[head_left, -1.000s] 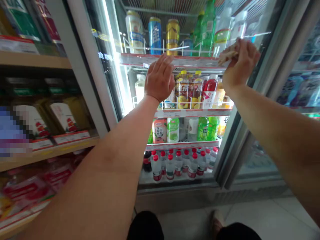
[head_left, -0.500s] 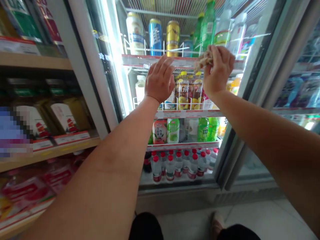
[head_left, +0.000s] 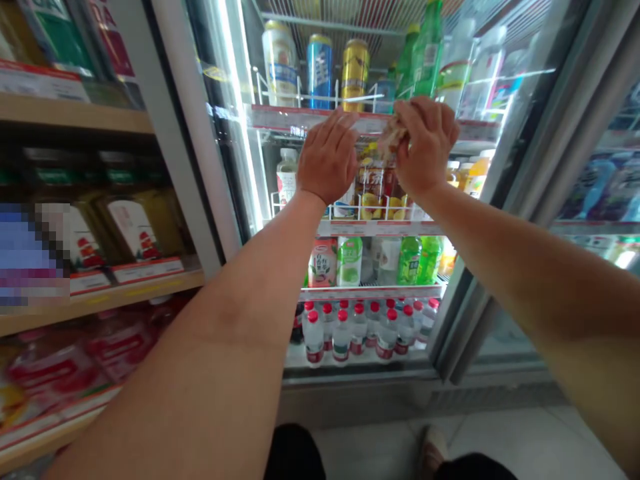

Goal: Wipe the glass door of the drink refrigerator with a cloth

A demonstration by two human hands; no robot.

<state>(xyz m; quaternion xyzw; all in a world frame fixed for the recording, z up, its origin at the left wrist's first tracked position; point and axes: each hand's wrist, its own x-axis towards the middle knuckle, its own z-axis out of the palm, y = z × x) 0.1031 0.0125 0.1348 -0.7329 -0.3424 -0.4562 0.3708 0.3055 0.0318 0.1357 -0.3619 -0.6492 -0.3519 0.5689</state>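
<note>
A crumpled brownish cloth point(head_left: 393, 137) is bunched in my right hand point(head_left: 427, 143), its fingers closed over it against or just before the glass door of a lit drinks cooler. To the left, my left hand point(head_left: 327, 157) is raised at about the same height with its fingers stretched out and nothing seen in it. Its palm faces the glass; whether it touches cannot be made out. Behind the hands stand tea bottles with yellow caps point(head_left: 371, 183), partly hidden by the right hand and cloth. Above them are a blue can point(head_left: 320, 72) and a gold can point(head_left: 355, 75).
Small water bottles with red caps point(head_left: 342, 337) fill the cooler's bottom. A grey door frame point(head_left: 467, 320) borders the glass on the right. On the left, a wooden shelf point(head_left: 165, 283) carries large bottles. Tiled floor point(head_left: 370, 447) lies below, with a foot point(head_left: 433, 450) on it.
My right hand has moved left and slightly down with the cloth, closer to the left hand. The left hand keeps nearly the same place; the view has shifted slightly.
</note>
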